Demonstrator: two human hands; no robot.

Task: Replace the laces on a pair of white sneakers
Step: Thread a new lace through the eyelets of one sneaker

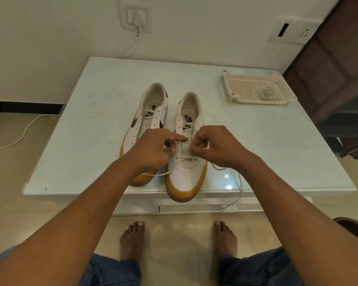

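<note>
Two white sneakers with tan soles stand side by side on the white table, toes toward me. The left sneaker has bare eyelets. The right sneaker has a white lace crossed through its lowest eyelets; one end trails off the table's front edge at the right. My left hand is over the right sneaker's left eyelet row, index finger stretched out, thumb and fingers pinching the lace. My right hand pinches the lace at the right eyelet row.
A cream perforated tray at the table's back right holds a coiled lace. A dark wooden cabinet stands to the right. A white cable runs along the floor at the left. My bare feet are below the table's front edge.
</note>
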